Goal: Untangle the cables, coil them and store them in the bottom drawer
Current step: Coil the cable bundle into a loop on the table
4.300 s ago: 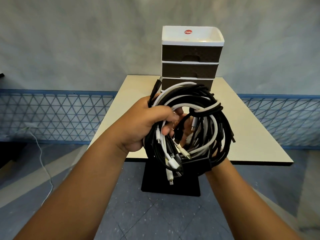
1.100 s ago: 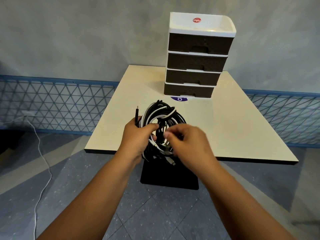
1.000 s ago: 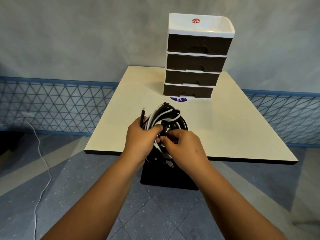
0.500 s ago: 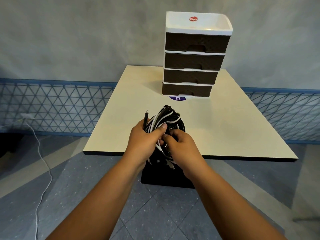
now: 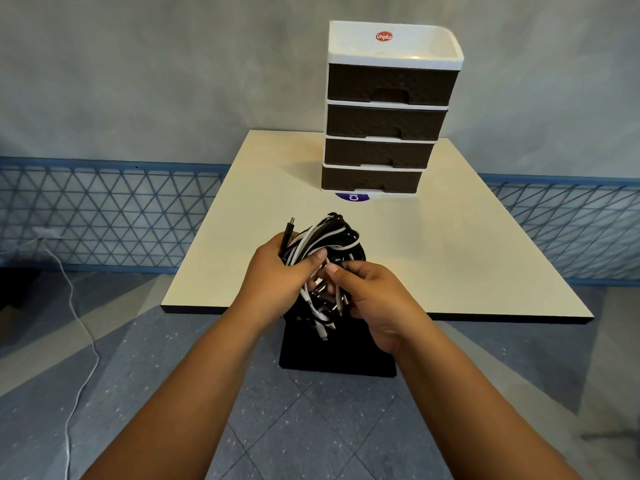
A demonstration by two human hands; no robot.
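Head view: the cable bundle (image 5: 320, 261), a knot of black and white leads, hangs over the near edge of the bench (image 5: 450, 258). The left hand (image 5: 280, 275) wraps around its left side; the right hand (image 5: 372, 296) pinches strands at its middle. It should prove light, limp and springy, apt to snag, so it is best taken by a free plug (image 5: 289, 230) and drawn out. At the far side, the drawer unit (image 5: 388, 109) reads "Uniplus"; its bottom drawer (image 5: 372, 180) is closed. A purple sticker (image 5: 352, 197) shows "C".
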